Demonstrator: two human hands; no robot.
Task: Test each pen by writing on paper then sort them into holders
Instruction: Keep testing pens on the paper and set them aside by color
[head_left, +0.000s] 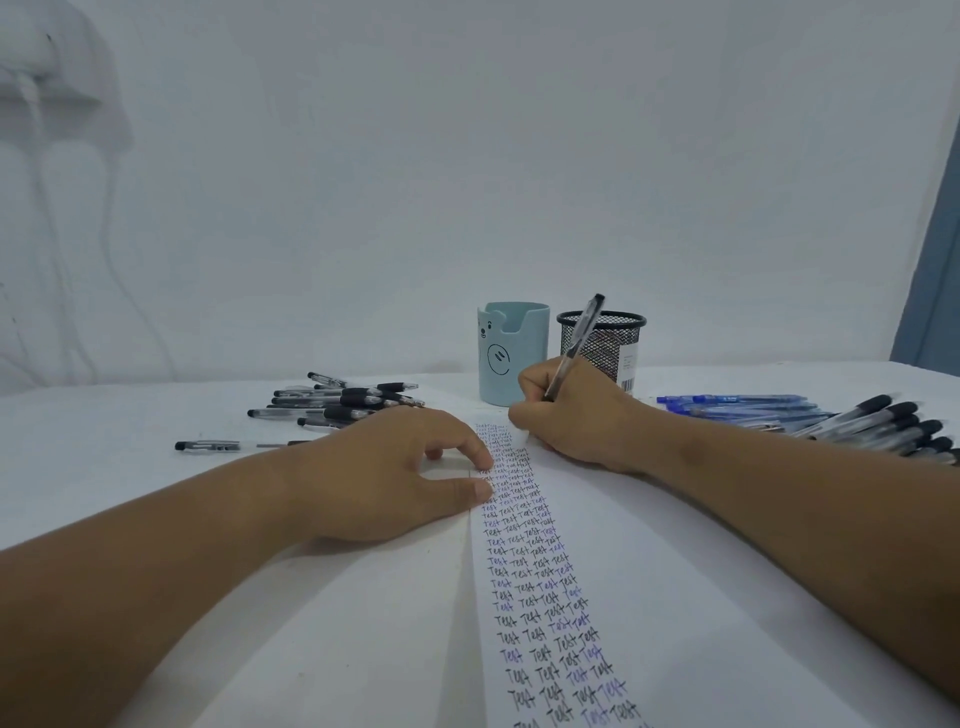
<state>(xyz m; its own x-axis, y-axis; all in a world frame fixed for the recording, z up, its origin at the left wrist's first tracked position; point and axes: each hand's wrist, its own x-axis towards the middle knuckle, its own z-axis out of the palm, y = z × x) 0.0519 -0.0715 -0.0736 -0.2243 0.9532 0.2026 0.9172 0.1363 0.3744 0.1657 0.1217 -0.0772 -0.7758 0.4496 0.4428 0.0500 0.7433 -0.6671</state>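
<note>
Two holders stand side by side near the far edge of the white counter (156, 415), against a plain pale wall (467, 156). The left one is a pale blue cup (511, 358) with a bear face and a notch cut in its rim; the right one is a black wire-mesh cup (605, 338) with a barcode label. What lies inside either holder cannot be seen.

A long strip of paper (649, 597) runs from the near edge toward the holders, filled with columns of the word "Test" in black and blue ink. The right hand (571, 415) grips a clear black-capped pen (579, 343), tip down at the far end of the paper, just in front of the holders. The left hand (400, 467) rests on the paper's left edge, fingers loosely bent, fingertips pressing it flat.

A loose pile of black pens (337, 402) lies left of the holders. Toward the right edge lie blue pens (737, 402) and, beside them, a row of black-capped pens (893, 426). A blue-grey curtain (935, 260) hangs at far right.
</note>
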